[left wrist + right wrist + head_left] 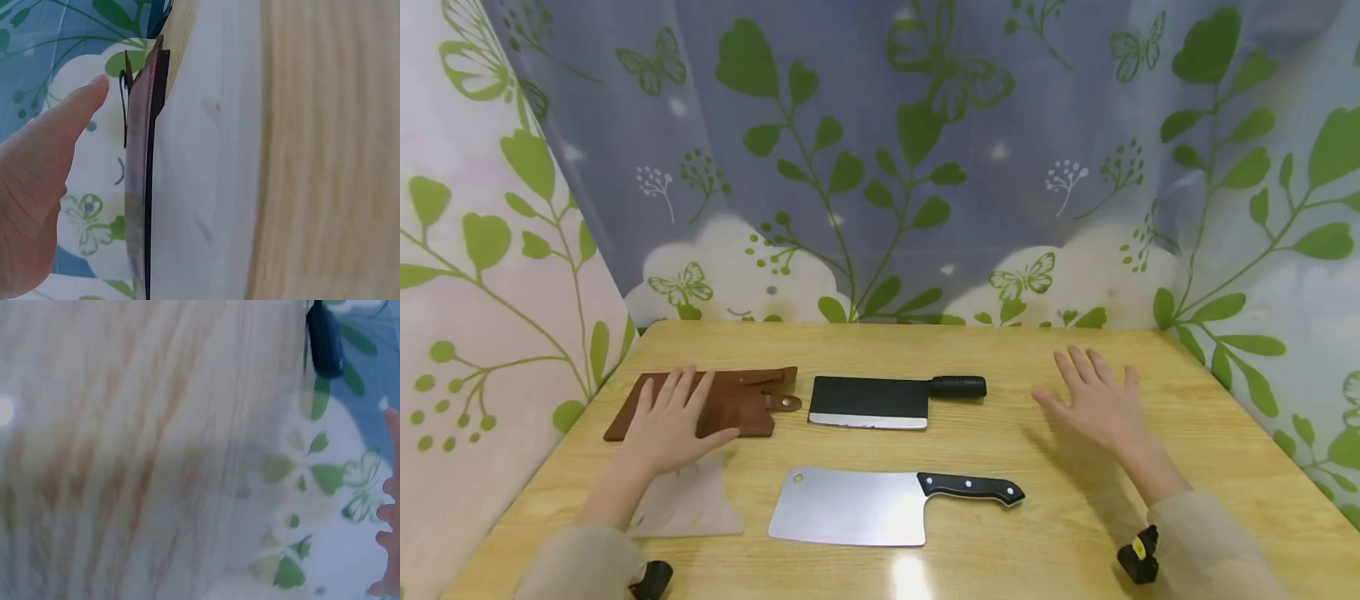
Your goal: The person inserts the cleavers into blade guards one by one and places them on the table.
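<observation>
With fingers spread, my left hand (666, 425) is over a brown leather cleaver sheath (741, 410) at the left, overlapping it in the head view. In front of the sheath lies a whitish flat blade cover (696, 504), partly hidden by my left wrist. A black-bladed cleaver (872, 396) lies at the middle, its black handle pointing right. Nearer me is a silver cleaver (850, 508) with a riveted black handle. My right hand (1097, 404), fingers apart and holding nothing, hovers over the wood to the right of both cleavers, its shadow below.
The wooden table (1000, 571) runs back to a leaf-and-butterfly curtain (865, 208), which also hangs along both sides. Each sleeve has a black device at the wrist. The black cleaver's handle (326, 344) shows at the top of the right wrist view.
</observation>
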Demonstrator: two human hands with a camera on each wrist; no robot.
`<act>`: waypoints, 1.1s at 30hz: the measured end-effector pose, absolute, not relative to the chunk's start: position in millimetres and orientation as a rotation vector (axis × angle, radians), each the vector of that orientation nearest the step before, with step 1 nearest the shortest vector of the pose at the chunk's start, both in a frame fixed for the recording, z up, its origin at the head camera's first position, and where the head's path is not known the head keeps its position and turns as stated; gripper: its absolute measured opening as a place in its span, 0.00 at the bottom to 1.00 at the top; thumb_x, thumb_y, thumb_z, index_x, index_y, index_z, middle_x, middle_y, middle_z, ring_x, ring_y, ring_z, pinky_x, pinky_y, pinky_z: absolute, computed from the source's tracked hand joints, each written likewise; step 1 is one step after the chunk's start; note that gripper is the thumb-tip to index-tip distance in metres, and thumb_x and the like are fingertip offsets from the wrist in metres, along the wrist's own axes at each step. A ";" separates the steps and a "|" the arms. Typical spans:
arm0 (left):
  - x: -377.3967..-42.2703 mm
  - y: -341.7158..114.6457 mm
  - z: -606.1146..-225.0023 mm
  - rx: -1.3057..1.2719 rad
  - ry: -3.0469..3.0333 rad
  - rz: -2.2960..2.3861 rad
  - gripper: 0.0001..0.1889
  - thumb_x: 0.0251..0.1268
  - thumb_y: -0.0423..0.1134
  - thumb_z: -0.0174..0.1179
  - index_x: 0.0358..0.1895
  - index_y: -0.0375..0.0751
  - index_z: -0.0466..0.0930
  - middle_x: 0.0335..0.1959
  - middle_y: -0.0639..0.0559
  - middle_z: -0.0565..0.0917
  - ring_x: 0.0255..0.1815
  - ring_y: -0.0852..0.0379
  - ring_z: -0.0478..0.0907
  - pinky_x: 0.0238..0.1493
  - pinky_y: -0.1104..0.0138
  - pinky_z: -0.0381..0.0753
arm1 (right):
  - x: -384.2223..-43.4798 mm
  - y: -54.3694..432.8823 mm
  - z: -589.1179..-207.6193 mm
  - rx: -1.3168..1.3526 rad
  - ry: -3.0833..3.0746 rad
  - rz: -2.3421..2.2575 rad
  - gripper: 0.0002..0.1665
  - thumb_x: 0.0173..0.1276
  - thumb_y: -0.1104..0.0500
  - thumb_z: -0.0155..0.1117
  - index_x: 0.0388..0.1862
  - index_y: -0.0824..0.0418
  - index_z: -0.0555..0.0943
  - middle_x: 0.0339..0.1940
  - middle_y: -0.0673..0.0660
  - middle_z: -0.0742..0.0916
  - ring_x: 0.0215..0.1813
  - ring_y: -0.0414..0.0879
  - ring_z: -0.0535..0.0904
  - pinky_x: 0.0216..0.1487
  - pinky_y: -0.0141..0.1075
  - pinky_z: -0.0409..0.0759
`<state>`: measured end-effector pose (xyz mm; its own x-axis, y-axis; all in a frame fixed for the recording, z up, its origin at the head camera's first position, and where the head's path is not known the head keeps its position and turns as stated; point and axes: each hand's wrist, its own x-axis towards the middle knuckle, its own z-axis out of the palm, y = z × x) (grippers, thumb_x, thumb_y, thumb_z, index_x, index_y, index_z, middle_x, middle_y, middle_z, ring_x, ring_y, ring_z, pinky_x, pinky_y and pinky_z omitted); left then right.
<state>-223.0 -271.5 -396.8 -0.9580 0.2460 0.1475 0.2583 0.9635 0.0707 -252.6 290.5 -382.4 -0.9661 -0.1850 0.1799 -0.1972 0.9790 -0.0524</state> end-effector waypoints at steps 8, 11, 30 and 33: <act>-192.0 -292.6 -393.0 -0.488 -2.969 -0.133 0.59 0.46 0.73 0.56 0.72 0.34 0.45 0.69 0.32 0.53 0.70 0.35 0.42 0.61 0.37 0.37 | -234.6 259.0 -365.5 0.439 -2.964 0.010 0.49 0.65 0.29 0.42 0.72 0.63 0.57 0.70 0.66 0.61 0.68 0.65 0.55 0.62 0.65 0.45; -182.1 -298.9 -393.6 -0.538 -2.943 -0.116 0.58 0.41 0.72 0.60 0.70 0.34 0.53 0.66 0.34 0.63 0.67 0.34 0.52 0.60 0.37 0.44 | -229.4 249.2 -365.5 0.535 -2.920 -0.008 0.43 0.66 0.35 0.49 0.69 0.64 0.63 0.66 0.66 0.68 0.65 0.65 0.62 0.60 0.61 0.56; -164.6 -318.4 -416.0 -0.705 -3.022 -0.149 0.63 0.27 0.81 0.55 0.64 0.32 0.64 0.60 0.33 0.69 0.59 0.34 0.66 0.51 0.35 0.60 | -205.7 193.9 -391.6 1.271 -2.802 -0.066 0.34 0.63 0.37 0.56 0.59 0.59 0.74 0.51 0.56 0.80 0.54 0.52 0.75 0.52 0.49 0.73; -165.2 -320.4 -417.5 -0.712 -3.025 -0.138 0.62 0.27 0.81 0.55 0.63 0.32 0.65 0.60 0.34 0.70 0.59 0.35 0.66 0.51 0.35 0.60 | -203.8 186.9 -396.4 1.352 -2.779 -0.062 0.32 0.62 0.40 0.60 0.58 0.58 0.75 0.49 0.53 0.80 0.52 0.49 0.76 0.51 0.46 0.74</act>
